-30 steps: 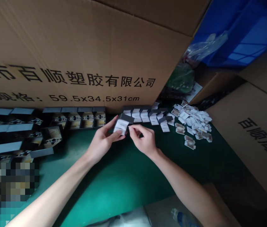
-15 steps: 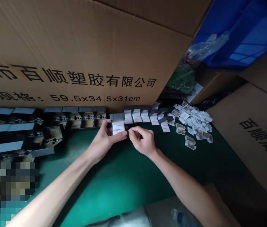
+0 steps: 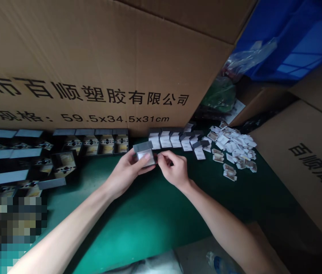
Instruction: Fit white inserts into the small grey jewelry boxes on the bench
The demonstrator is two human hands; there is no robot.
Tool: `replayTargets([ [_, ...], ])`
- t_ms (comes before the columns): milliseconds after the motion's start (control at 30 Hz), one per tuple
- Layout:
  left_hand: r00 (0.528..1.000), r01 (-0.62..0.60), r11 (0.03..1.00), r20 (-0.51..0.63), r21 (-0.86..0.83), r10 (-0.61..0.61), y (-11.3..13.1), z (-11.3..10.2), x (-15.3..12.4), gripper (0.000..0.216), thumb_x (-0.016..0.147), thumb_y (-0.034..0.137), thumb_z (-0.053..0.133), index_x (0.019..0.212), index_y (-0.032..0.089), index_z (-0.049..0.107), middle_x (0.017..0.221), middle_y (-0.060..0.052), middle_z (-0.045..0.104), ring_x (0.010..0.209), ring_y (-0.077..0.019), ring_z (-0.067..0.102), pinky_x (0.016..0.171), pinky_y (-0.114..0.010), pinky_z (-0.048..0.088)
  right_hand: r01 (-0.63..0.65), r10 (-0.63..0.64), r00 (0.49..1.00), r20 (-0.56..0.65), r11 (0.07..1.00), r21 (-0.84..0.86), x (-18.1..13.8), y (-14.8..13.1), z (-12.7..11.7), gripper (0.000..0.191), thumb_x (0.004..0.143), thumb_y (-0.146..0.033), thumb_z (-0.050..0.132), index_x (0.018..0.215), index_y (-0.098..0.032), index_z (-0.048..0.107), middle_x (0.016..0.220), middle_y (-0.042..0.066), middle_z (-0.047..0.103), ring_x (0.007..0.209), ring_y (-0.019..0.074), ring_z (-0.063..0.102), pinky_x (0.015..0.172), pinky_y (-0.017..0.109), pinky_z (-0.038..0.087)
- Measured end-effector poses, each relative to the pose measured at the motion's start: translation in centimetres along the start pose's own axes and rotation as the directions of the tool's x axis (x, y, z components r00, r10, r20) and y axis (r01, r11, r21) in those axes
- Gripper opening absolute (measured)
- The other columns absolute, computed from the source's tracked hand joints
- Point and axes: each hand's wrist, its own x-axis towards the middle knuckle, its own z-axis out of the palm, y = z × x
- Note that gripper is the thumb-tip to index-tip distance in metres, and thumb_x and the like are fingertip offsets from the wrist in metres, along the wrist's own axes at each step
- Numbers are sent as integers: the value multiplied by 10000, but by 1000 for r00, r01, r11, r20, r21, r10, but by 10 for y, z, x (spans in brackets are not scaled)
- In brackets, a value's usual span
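Far left of the grip, rows of small dark hinged boxes with cream interiors (image 3: 9, 154) stand on a green tabletop (image 3: 121, 228), lids raised; another such row (image 3: 91, 142) reaches nearly to the left hand. A printed cardboard carton (image 3: 106, 57) rises like a wall behind the grip.

At the centre, the left hand (image 3: 125, 171) holds one hinged dark box (image 3: 144, 148) above the tabletop, its fingers behind and below, its thumb across the front. The lid is up and a pale interior shows beneath it. Compared with half a second ago, the box has dipped slightly and tilted, and the thumb has slid up over the pale face, hiding part of it. That suggests pressing or adjusting in the hand; work on this box looks unfinished.

Just right of the box, the right hand (image 3: 175, 168) has its thumb and forefinger pinched together at the box's edge. Whether anything is between them, I cannot tell.

Beyond the right fingertips stands a cluster of dark hinged boxes with white inserts (image 3: 175, 140), lids raised. Farther right lies a heap of loose white inserts (image 3: 233, 146), a few strays nearer the hand. Past the heap are a clear plastic bag (image 3: 251, 57), a blue crate (image 3: 298, 49) and, far right, a second carton (image 3: 306, 171).
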Motion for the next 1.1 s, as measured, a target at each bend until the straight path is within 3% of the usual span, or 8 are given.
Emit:
replayTargets([
  [100,1000,-3,1000,-16,7,4,-1,-1,2,373,873,461,756,1135,203,698,1177,-80,754,1157,-262,702,992,-421,610,-9,9,1000,2,1000,0,1,-2,-1,195,954,-250,582,798,-185,681,587,-15,636,500,102,576,501,216,444],
  [400,998,-11,994,-56,111,17,-2,-4,1,372,778,443,842,1018,184,725,983,-44,758,954,-237,738,838,-396,665,-35,35,999,35,999,-13,0,0,1,196,960,-262,579,805,-199,682,610,-10,679,510,112,605,516,226,460],
  [633,999,39,995,-12,87,-38,0,-1,-2,379,812,434,821,1055,164,712,1041,-63,742,982,-214,711,863,-365,655,-56,53,996,71,998,28,0,-1,1,180,954,-242,567,817,-208,678,649,-6,727,540,122,659,542,225,498],
  [767,1000,25,993,-20,115,-23,2,1,-3,389,763,423,865,991,144,718,979,-53,744,893,-187,720,800,-311,656,-68,67,995,70,998,9,0,1,0,194,954,-264,561,811,-207,679,629,-9,703,536,122,648,540,228,493],
  [1000,993,104,990,-72,95,-98,3,2,-2,417,727,417,893,947,135,677,892,-53,755,760,-188,752,646,-267,646,-69,69,994,84,998,-4,-1,2,3,191,950,-259,571,803,-204,680,641,-10,714,527,113,631,540,223,479],
  [1100,992,110,991,-79,81,-103,2,1,-2,408,736,412,888,948,140,670,911,-57,758,780,-192,759,649,-262,645,-44,45,996,74,999,-17,-1,3,2,195,952,-259,573,794,-201,671,609,-19,682,504,103,600,517,218,457],
])
